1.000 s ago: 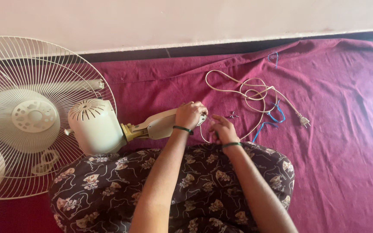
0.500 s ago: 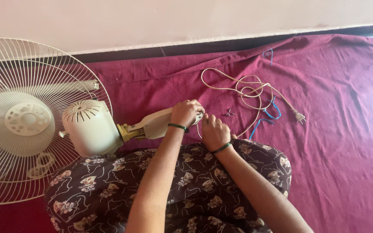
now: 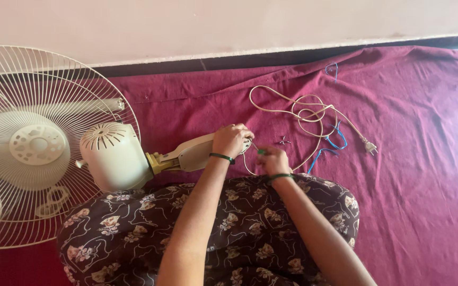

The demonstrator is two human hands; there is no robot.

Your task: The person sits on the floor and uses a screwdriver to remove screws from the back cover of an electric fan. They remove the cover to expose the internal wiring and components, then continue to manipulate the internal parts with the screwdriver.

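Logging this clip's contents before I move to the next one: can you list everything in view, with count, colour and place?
Fan: one, cream, lying on the cloth at left, its wire guard toward the wall.
Fan neck: one, cream with a yellowish joint, under the left hand.
Power cord: one, cream, looped on the cloth beyond the hands, with a plug at its right end.
Blue wires: a few, among the cord loops; another bit near the wall.
Small metal piece: one, dark, on the cloth right of the hands.
Cloth: one, maroon, covering the floor.
Wall: pale, along the top.
Left hand: grips the end of the fan neck; green bangle.
Right hand: holds a thin green-handled tool pointing at the neck's end; green bangle.
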